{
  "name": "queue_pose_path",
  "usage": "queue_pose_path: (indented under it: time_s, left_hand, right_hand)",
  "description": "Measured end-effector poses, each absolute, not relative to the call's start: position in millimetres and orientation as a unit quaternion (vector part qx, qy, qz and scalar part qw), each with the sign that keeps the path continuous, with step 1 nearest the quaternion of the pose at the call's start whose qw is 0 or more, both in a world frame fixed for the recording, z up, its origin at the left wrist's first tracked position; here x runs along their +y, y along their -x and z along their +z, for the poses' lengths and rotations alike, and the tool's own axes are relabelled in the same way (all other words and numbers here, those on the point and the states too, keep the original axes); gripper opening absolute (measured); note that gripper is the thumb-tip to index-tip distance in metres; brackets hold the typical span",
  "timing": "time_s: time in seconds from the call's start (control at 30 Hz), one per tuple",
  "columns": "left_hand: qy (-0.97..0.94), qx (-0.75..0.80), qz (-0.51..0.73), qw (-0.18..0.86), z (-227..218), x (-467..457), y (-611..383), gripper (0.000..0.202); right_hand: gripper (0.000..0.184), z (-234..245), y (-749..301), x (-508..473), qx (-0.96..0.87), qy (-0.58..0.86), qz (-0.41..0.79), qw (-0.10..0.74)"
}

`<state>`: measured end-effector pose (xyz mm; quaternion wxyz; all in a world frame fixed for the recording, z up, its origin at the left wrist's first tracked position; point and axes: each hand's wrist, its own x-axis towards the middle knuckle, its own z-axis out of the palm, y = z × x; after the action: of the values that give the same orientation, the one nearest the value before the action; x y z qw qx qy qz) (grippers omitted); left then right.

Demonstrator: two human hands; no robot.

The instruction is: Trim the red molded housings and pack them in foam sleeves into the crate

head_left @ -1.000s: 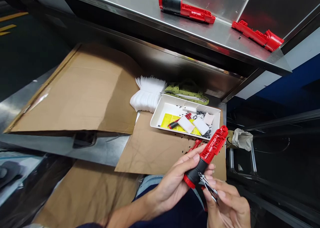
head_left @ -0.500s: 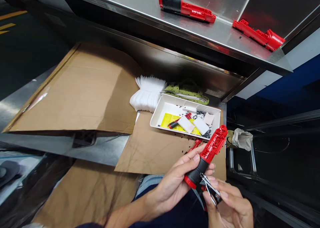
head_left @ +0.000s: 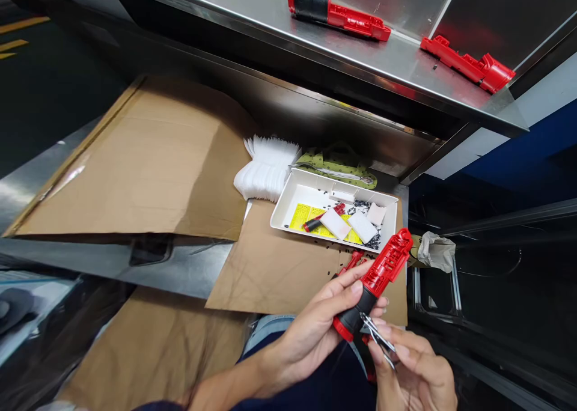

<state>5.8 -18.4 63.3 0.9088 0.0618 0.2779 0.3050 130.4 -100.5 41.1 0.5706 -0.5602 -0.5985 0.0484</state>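
Note:
My left hand [head_left: 315, 333] grips a red plastic casing [head_left: 387, 267] with a black grip section [head_left: 356, 315] and a red end cap. My right hand [head_left: 417, 375] pinches a small pair of metal tweezers [head_left: 376, 339], and their tips sit at the black section's lower end. The exact contact point is hidden by my fingers. Just past my left fingers, a smaller red plastic piece [head_left: 354, 262] lies on the cardboard sheet [head_left: 270, 261].
A steel shelf [head_left: 360, 56] above holds several red and black casing parts. A white tray [head_left: 333, 216] holds a yellow sheet, white pads and small black bits. Stacked white foam pieces [head_left: 265, 169], a green pouch [head_left: 336, 167] and a crumpled bag [head_left: 436, 252] stand nearby.
The tweezers have moved slightly down and right along the black section. The casing has tilted a little, and the view has shifted slightly.

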Motion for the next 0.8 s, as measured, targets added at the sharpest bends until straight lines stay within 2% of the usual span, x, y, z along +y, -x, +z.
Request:
queue_pose_path:
  time_s: [0.2, 0.33, 0.57, 0.8]
  left_hand:
    - [-0.069, 0.291, 0.309, 0.903, 64.1, -17.5, -5.7, 0.051]
    - [-0.086, 0.282, 0.31, 0.904, 65.2, -16.9, -5.0, 0.054]
    - [-0.094, 0.278, 0.314, 0.903, 65.5, -16.7, -5.9, 0.057]
    - [-0.097, 0.283, 0.308, 0.903, 66.8, -15.6, -6.1, 0.056]
  right_hand:
    - [0.024, 49.2, -137.9, -104.2, -0.562, 0.54, 0.039, 0.625]
    - [0.037, 48.4, -137.9, -103.4, -0.601, 0.536, 0.079, 0.587]
    - [0.025, 37.1, -137.2, -108.1, -0.616, 0.561, 0.06, 0.55]
    - [0.024, 40.8, -134.6, -103.8, -0.617, 0.553, 0.062, 0.556]
